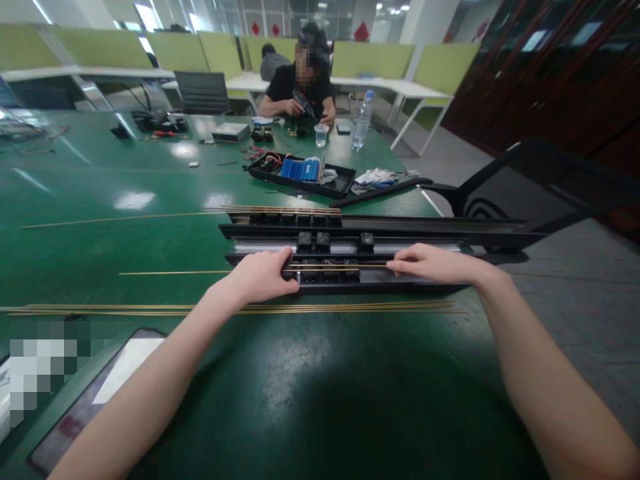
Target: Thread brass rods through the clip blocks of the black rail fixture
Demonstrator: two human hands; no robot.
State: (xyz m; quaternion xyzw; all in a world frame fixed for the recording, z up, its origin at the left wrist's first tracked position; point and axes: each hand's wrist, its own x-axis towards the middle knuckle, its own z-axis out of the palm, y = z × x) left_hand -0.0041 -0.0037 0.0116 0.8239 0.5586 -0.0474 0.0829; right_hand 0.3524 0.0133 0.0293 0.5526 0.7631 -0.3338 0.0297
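Across the green table (320, 373) lie long black channels (425, 230) side by side, with several small black blocks (367, 241) in them. My left hand (265, 272) rests at the left part of the nearest channel, its thumb and fingers around a black block whose edge shows between them. The fingertips of my right hand (417, 262) pinch a thin brass rod (370, 265) above that channel. The rod runs left over the blocks towards my left hand. Another brass rod (170, 273) sticks out to the left from beneath my left hand.
Several loose brass rods (350, 307) lie in front of the channels. A tablet-like dark object (75, 413) is at the lower left. Behind the channels are a black tray (345, 177), gloves (375, 180) and a bottle (363, 123). A person (300, 87) sits opposite; a chair (545, 180) stands right.
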